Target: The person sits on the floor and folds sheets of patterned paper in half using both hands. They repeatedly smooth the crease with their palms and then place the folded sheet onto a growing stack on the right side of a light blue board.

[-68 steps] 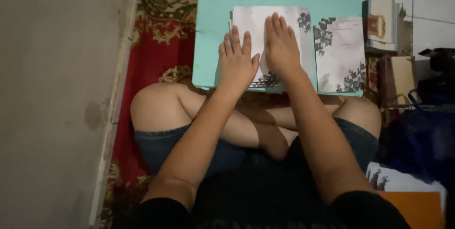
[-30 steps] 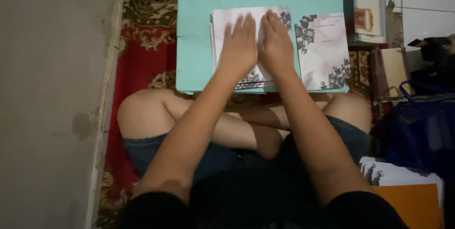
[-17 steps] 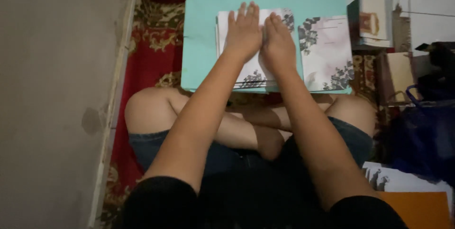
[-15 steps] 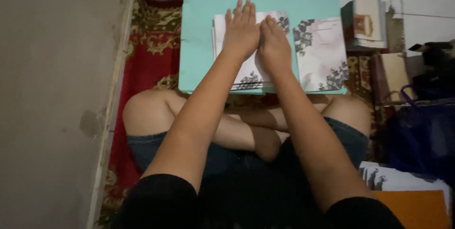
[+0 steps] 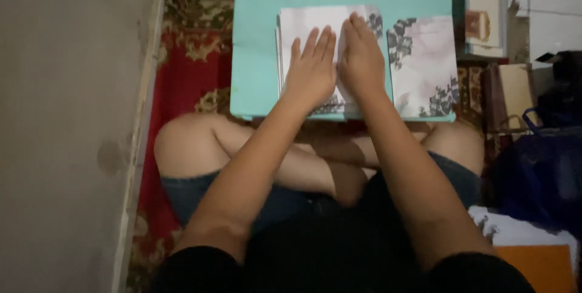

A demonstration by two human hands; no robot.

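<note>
Left hand (image 5: 312, 68): flat, fingers spread, pressing the paper stack (image 5: 303, 26).
Right hand (image 5: 362, 59): flat too, just beside it.
Paper stack: on the teal surface (image 5: 257, 38); looks light, bendy (lift by an edge).

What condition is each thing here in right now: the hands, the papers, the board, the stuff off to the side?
Left hand: open, flat, palm down on the paper stack.
Right hand: open, flat on the same stack, touching the left hand.
Paper stack: lying flat on the board, pressed under both hands.
Floral sheet: lying flat beside the stack, untouched.
Turquoise board: level, over the crossed legs.
Books: standing upright, closed.
</note>
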